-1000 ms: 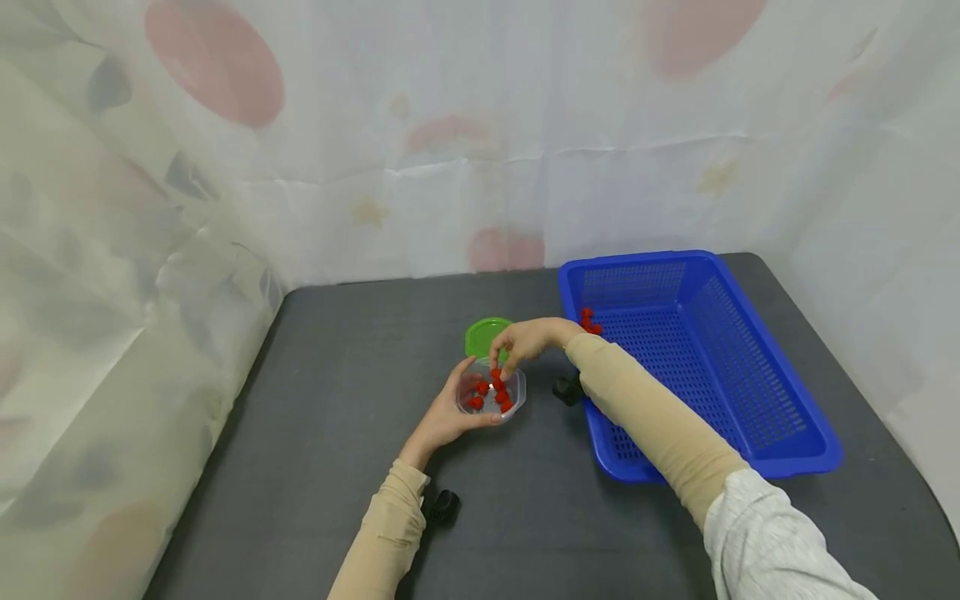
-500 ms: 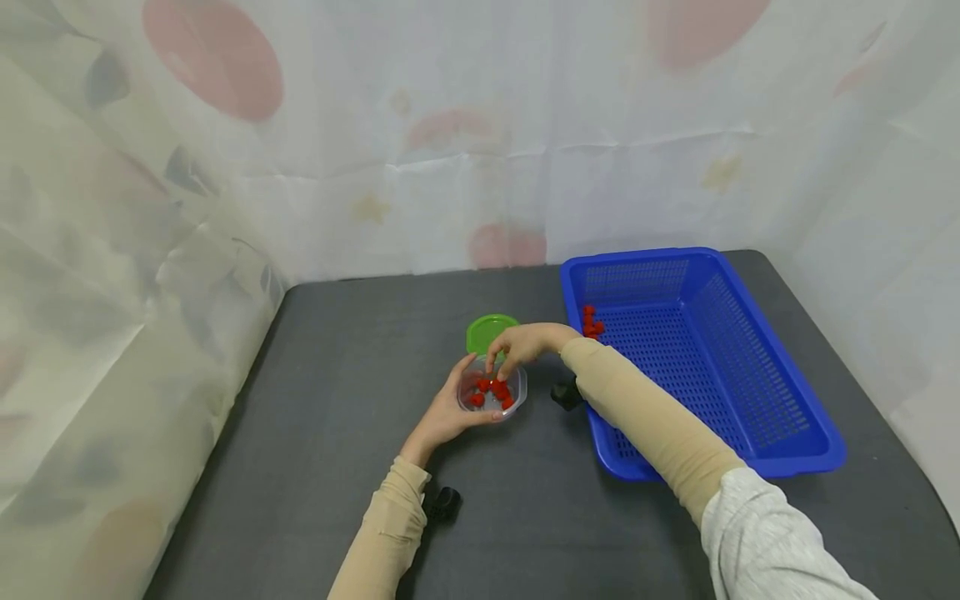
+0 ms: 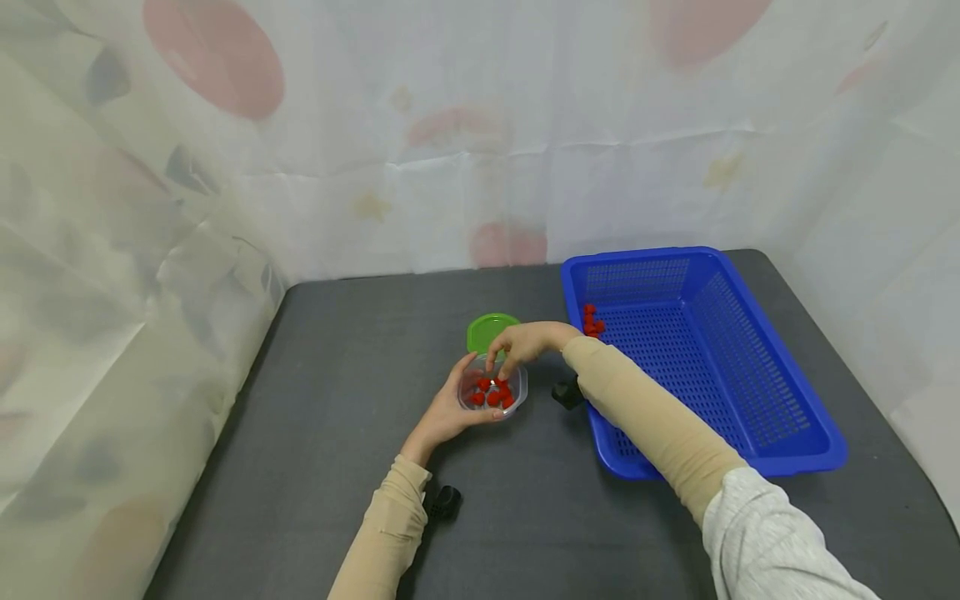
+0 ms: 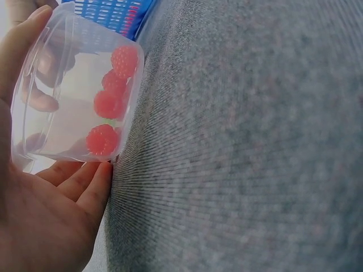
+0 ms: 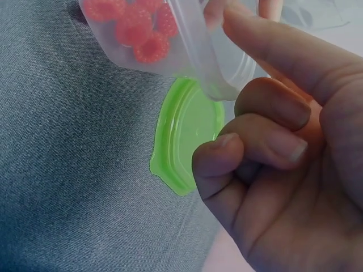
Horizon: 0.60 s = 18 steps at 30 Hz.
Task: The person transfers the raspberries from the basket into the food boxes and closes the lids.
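Observation:
A clear plastic container [image 3: 486,410] with several red raspberries [image 4: 108,105] at its bottom stands on the dark table. My left hand [image 3: 444,414] holds it from the left, thumb on the near side and fingers round the far side. My right hand [image 3: 522,342] reaches in over the rim from the right, thumb and index finger dipping into the mouth of the container. No raspberry shows between those fingers in the left wrist view; the other fingers [image 5: 266,136] are loosely curled outside. Behind the container lies a green lid [image 3: 489,332], partly covered by the right hand.
A blue plastic basket [image 3: 720,350] stands at the right, under the right forearm. More raspberries [image 3: 591,321] lie at its left side. The grey table [image 3: 330,400] meets a printed curtain [image 3: 360,125] at the back and left.
A second ago the right fingers pinched a raspberry over the container. It has dropped among the others, and the fingers are loosened. The left hand has stayed put.

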Tool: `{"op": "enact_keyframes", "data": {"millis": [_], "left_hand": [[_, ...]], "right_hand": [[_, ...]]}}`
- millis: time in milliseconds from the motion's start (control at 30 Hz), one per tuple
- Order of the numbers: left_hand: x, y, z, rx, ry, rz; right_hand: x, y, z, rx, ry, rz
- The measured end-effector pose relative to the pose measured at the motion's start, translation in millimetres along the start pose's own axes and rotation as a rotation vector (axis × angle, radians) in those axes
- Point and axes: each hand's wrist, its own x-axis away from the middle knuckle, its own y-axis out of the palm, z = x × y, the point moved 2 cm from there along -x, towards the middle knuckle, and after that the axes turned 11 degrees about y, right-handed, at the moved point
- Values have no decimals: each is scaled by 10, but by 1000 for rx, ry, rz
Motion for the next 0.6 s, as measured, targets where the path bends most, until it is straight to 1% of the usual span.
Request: {"op": "enact_keyframes", "data": {"millis": [133, 233, 333, 400, 467, 567, 600], "left_hand": [[4, 0, -5, 14, 2, -2], [5, -1, -10, 8, -4, 0], [10, 0, -6, 2, 3, 1], [24, -11, 84, 12, -12, -11], [19, -5, 79, 18, -14, -10], [5, -2, 66, 18, -32, -3], [-3, 4, 23, 10, -28, 5]], "right_hand": [[21, -10, -4, -8, -3, -7], [42, -22, 3, -13, -4, -7], [91, -50, -1, -19, -13, 2], [143, -80, -16, -23, -24, 18], [205, -115, -17, -43, -36, 34], [301, -169, 3, -75, -54, 64], [335, -188, 17, -91, -59, 72]]}}
